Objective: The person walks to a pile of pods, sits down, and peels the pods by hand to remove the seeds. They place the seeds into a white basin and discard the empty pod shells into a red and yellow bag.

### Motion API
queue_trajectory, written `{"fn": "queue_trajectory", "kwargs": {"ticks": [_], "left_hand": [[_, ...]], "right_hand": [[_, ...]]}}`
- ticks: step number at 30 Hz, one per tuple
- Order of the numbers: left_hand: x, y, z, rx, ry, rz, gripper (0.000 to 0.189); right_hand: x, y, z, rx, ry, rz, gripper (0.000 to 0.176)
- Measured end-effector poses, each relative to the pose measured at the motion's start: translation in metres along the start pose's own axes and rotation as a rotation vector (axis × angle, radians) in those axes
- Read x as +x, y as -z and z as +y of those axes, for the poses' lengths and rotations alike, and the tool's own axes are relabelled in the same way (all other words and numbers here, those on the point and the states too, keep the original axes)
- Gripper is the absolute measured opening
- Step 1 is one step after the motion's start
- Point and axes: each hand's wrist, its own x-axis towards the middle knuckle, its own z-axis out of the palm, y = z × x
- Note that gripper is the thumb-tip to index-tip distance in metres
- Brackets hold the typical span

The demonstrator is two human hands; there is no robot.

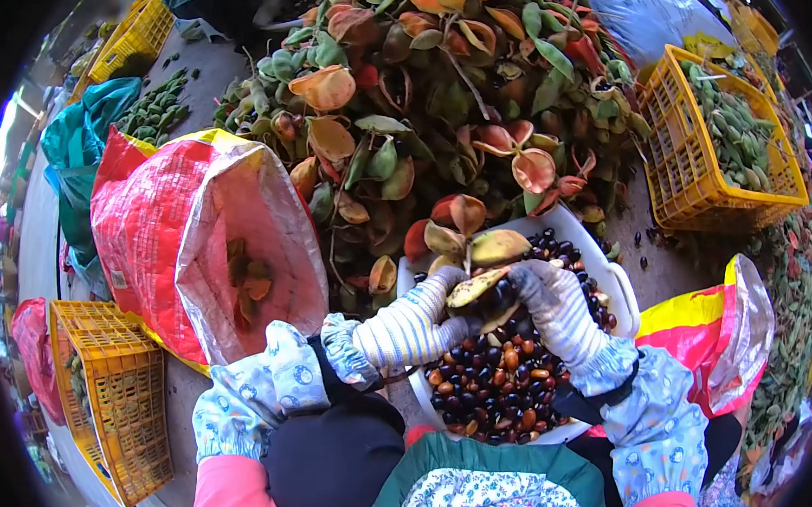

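Observation:
Both my hands wear striped gloves with grey fingertips. My left hand (411, 324) has its fingers closed on the left side of a split seed pod (476, 288). On the pod's right edge, my right hand (556, 305) pinches with thumb and fingers. Dark seeds show between the pod's halves. More open pods on the same cluster (499, 247) stick up just beyond my fingers. Below my hands is a white basin (622, 290) holding many shiny dark and brown seeds (500, 380).
A large heap of pods (398, 76) rises ahead. An open red and white sack (161, 229) stands at the left, above a yellow crate (127, 404). Another yellow crate (698, 192) with green pods is at the right, near a red and yellow sack (713, 333).

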Motion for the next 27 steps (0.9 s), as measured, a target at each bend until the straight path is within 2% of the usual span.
{"fn": "queue_trajectory", "kwargs": {"ticks": [2, 3, 4, 5, 7, 8, 9, 10, 11, 12, 13, 14, 15, 17, 18, 19, 21, 23, 25, 26, 27], "left_hand": [[0.001, 0.000, -0.015, 0.202, -0.065, 0.060, 0.046], [0.001, 0.000, -0.014, 0.201, -0.065, 0.056, 0.046], [0.001, 0.000, -0.013, 0.293, 0.013, 0.086, 0.044], [0.002, 0.001, -0.011, 0.386, 0.089, 0.117, 0.043], [0.005, 0.000, -0.017, 0.337, 0.080, 0.141, 0.038], [0.009, 0.000, -0.022, 0.149, 0.053, 0.163, 0.037], [0.012, 0.000, -0.017, -0.040, 0.027, 0.181, 0.037], [0.011, 0.000, -0.011, 0.084, 0.037, 0.185, 0.036], [0.012, -0.004, -0.011, 0.083, 0.032, 0.179, 0.036], [0.013, -0.010, -0.013, 0.108, -0.032, 0.186, 0.037], [0.013, -0.013, -0.012, 0.132, -0.091, 0.193, 0.039], [0.013, -0.011, -0.011, -0.055, -0.066, 0.138, 0.044], [0.010, -0.012, -0.008, -0.054, -0.064, 0.135, 0.044], [0.002, -0.015, -0.003, 0.351, -0.223, 0.197, 0.049], [-0.001, -0.017, 0.002, 0.389, -0.212, 0.202, 0.052], [0.002, -0.017, -0.004, 0.387, -0.202, 0.199, 0.052], [0.012, -0.020, -0.020, 0.023, -0.101, 0.152, 0.052], [0.017, -0.025, -0.035, -0.079, -0.150, 0.168, 0.042], [0.014, -0.016, -0.023, -0.083, 0.075, 0.096, 0.033], [0.018, -0.011, -0.028, -0.238, 0.104, 0.083, 0.028], [0.017, -0.008, -0.026, -0.285, 0.016, 0.093, 0.029]], "right_hand": [[-0.003, -0.003, -0.003, 0.018, -0.113, 0.024, 0.027], [-0.006, -0.004, -0.009, 0.029, -0.187, 0.022, 0.027], [0.004, 0.002, 0.027, -0.020, 0.069, 0.002, 0.028], [0.003, 0.003, 0.024, -0.020, 0.071, 0.003, 0.028], [0.001, 0.003, 0.014, -0.144, 0.249, -0.125, 0.029], [-0.004, -0.001, -0.012, -0.078, 0.162, -0.174, 0.038], [-0.005, -0.006, -0.011, -0.078, 0.161, -0.172, 0.038], [-0.009, -0.010, -0.011, -0.118, 0.183, -0.133, 0.044], [-0.010, -0.014, -0.012, -0.161, 0.207, -0.090, 0.050], [-0.005, -0.016, -0.003, -0.413, 0.214, -0.001, 0.057], [-0.001, -0.021, 0.006, -0.242, 0.153, -0.050, 0.054], [0.003, -0.023, 0.012, -0.123, 0.155, -0.029, 0.049], [0.007, -0.026, 0.015, -0.003, 0.159, -0.010, 0.043], [0.012, -0.038, 0.021, 0.036, 0.128, 0.157, 0.030], [0.020, -0.033, 0.026, 0.142, 0.066, 0.158, 0.025], [0.033, -0.023, 0.047, 0.806, -0.048, 0.049, 0.026], [0.031, -0.025, 0.039, 0.213, -0.032, 0.153, 0.026], [0.029, -0.014, 0.032, 0.023, -0.059, 0.047, 0.030], [0.023, -0.001, 0.027, -0.455, 0.194, 0.108, 0.033], [0.023, 0.015, 0.036, -0.741, 0.404, 0.067, 0.032], [0.021, 0.025, 0.043, -0.745, 0.378, 0.060, 0.028]]}}
